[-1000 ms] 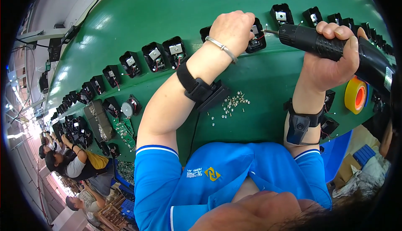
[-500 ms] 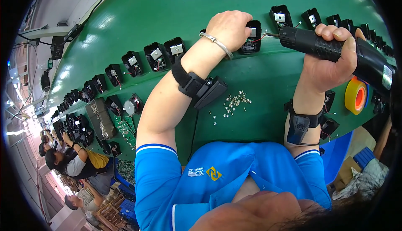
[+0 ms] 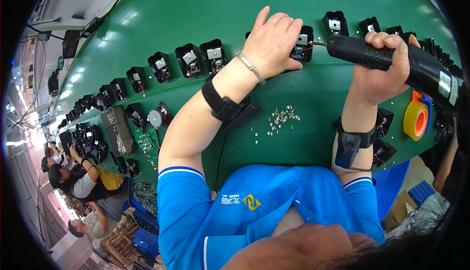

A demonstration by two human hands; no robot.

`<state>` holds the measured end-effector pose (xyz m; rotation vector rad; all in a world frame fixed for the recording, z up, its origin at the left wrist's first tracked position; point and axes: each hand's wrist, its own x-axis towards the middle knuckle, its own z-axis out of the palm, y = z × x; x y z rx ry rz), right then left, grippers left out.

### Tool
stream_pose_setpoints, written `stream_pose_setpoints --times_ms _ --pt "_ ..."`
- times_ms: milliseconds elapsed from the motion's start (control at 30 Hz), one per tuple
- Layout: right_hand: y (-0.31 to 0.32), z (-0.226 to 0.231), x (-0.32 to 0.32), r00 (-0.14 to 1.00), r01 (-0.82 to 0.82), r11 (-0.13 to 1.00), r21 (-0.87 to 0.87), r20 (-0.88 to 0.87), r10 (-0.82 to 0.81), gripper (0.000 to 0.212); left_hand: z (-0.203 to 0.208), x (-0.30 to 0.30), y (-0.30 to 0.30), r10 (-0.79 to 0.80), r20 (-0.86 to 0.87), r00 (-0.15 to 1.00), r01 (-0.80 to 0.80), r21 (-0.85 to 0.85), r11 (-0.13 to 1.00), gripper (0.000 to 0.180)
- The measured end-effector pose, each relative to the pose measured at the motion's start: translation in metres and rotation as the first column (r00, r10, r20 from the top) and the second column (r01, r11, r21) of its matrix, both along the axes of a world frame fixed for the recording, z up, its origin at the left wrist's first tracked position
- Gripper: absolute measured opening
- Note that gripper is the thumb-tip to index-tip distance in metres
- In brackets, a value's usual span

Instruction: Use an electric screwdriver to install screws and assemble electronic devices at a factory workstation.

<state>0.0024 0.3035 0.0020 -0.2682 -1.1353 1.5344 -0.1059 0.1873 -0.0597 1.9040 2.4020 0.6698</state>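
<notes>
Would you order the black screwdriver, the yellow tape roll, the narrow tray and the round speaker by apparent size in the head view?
Largest first:
1. Black screwdriver
2. Narrow tray
3. Yellow tape roll
4. Round speaker

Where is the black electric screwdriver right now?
In the head view, the electric screwdriver is at upper right, gripped in the person's right hand, its bit pointing left toward the open black housing by the left hand.

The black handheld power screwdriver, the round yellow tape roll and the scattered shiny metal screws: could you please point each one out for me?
Black handheld power screwdriver (image 3: 367,54): head view, on its barrel.
Round yellow tape roll (image 3: 410,122): head view, on its yellow side.
Scattered shiny metal screws (image 3: 283,119): head view, mid-cluster.
</notes>
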Motion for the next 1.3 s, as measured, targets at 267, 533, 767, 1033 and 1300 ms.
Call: stream_pose_setpoints --times_ms 267,533,767,1033,1300 --pt "-0.002 -0.014 -0.010 1.000 0.007 1.000 0.004 0.025 -0.007 0.028 -0.004 0.001 0.003 0.025 0.069 0.997 -0.029 0.053 0.998 0.061" --pt "-0.005 -0.017 -0.013 1.000 -0.010 1.000 0.001 0.017 0.010 0.028 -0.003 0.002 0.003 0.024 0.000 1.000 -0.024 0.051 0.998 0.058" --pt "-0.007 -0.017 -0.014 1.000 -0.001 1.000 -0.008 0.020 0.001 0.028 -0.001 0.004 0.004 0.026 -0.039 0.999 -0.024 0.047 0.999 0.057" --pt "-0.008 -0.020 -0.017 0.997 -0.033 0.999 0.034 -0.075 0.035 0.034 0.002 0.004 0.001 0.028 0.000 1.000 -0.028 0.009 1.000 0.062" --pt "-0.018 -0.020 -0.020 0.996 -0.031 0.982 0.185 0.089 0.015 0.030 0.001 0.000 0.000 0.022 -0.057 0.998 -0.020 0.038 0.999 0.056"
